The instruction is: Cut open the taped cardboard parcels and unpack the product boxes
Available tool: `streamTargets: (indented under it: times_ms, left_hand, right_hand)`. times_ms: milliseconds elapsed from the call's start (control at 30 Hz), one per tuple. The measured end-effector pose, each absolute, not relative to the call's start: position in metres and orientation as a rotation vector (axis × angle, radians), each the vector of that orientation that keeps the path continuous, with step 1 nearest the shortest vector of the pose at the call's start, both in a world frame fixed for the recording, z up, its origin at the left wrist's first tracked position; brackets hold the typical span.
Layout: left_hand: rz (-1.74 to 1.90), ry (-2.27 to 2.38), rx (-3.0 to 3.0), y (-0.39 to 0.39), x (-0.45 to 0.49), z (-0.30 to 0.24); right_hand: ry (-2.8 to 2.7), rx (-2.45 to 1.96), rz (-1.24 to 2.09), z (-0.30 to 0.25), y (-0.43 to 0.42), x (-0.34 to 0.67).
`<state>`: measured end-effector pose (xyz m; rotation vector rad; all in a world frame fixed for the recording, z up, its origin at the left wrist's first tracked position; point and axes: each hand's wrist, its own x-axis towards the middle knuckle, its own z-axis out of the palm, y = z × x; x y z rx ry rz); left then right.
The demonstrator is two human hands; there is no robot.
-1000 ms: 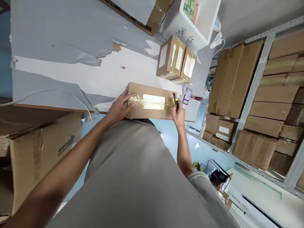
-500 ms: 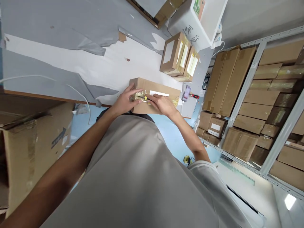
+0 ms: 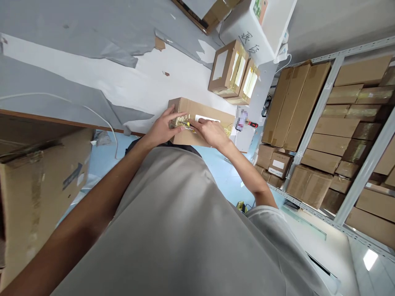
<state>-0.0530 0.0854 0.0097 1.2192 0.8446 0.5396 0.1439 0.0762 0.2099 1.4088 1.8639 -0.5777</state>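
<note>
A long brown cardboard box (image 3: 216, 113) lies at the near edge of the table, sealed with shiny tape and bearing a white label. My left hand (image 3: 165, 127) rests on its left end, fingers spread over the tape. My right hand (image 3: 210, 131) is closed around a yellow and black utility knife (image 3: 186, 123), its tip on the taped seam near my left fingers.
Two small taped boxes (image 3: 233, 74) stand farther back on the grey and white table (image 3: 92, 78). A white bin (image 3: 262, 24) sits behind them. Metal shelving (image 3: 339, 123) full of cartons fills the right. A large open carton (image 3: 40, 185) stands at my left.
My right hand swung the knife from the box's right end over to the left part of the taped seam. My left hand stayed on the box's left end.
</note>
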Motion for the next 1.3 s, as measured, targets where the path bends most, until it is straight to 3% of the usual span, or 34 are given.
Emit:
streamTargets:
  times_ms: [667, 1300]
  left_hand:
    - [0.473, 0.938, 1.199, 0.088, -0.059, 0.04]
    - [0.435, 1.284, 1.117, 0.078, -0.043, 0.065]
  right_hand:
    - [2.031, 1.315, -0.521, 0.204, 0.076, 0.144]
    - [1.757, 1.542, -0.567, 0.221, 0.0, 0.337]
